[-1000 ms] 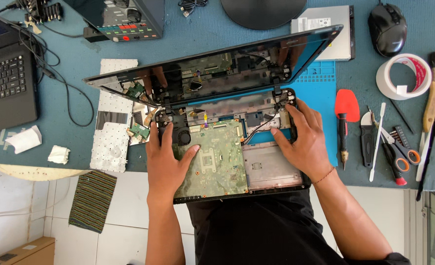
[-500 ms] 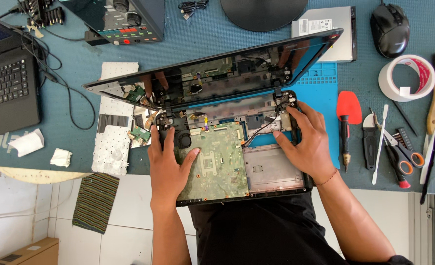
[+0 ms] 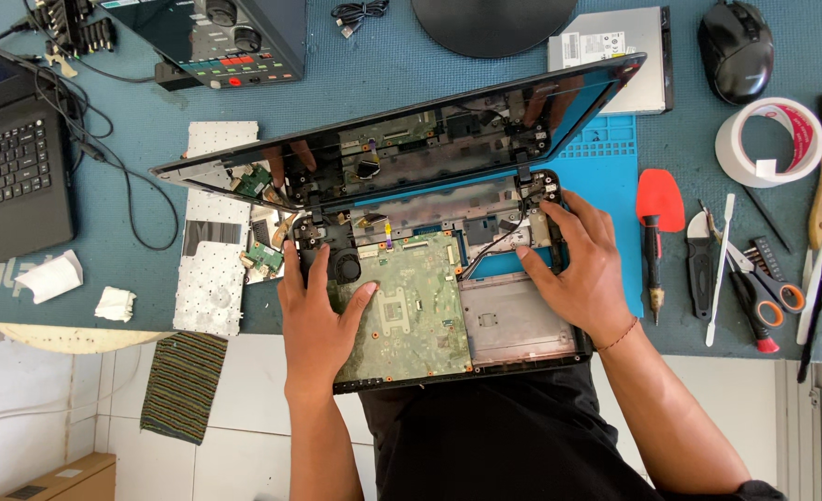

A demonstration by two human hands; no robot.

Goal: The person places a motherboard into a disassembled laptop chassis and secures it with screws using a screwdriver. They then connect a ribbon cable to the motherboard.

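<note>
The opened laptop base [image 3: 439,297] lies at the near edge of the bench [image 3: 411,83], partly over a blue mat [image 3: 606,158], with its bare green circuit board [image 3: 406,311] exposed and the screen lid [image 3: 401,139] propped up on the far side. The left hand [image 3: 318,311] lies flat on the board's left part, fingers [image 3: 292,264] stretched toward the black fan [image 3: 341,264] and left hinge, thumb spread onto the board; it grips nothing. The right hand [image 3: 573,264] rests on the right edge of the base, fingers [image 3: 545,218] curled loosely at the right hinge [image 3: 541,190], pressing rather than clasping anything I can make out. Risks, as I judge them: bare skin on the board could pass static or bend it if the palm bears down; thin black cables [image 3: 494,246] near the right hinge could snag or pinch under the fingers; the lid, held only by loosened hinges, could drop onto both hands; and the base overhangs the bench edge, so a push toward the body could tip it off. 1 loose keyboard [image 3: 211,250] lies just left, apart from the hands.
</note>
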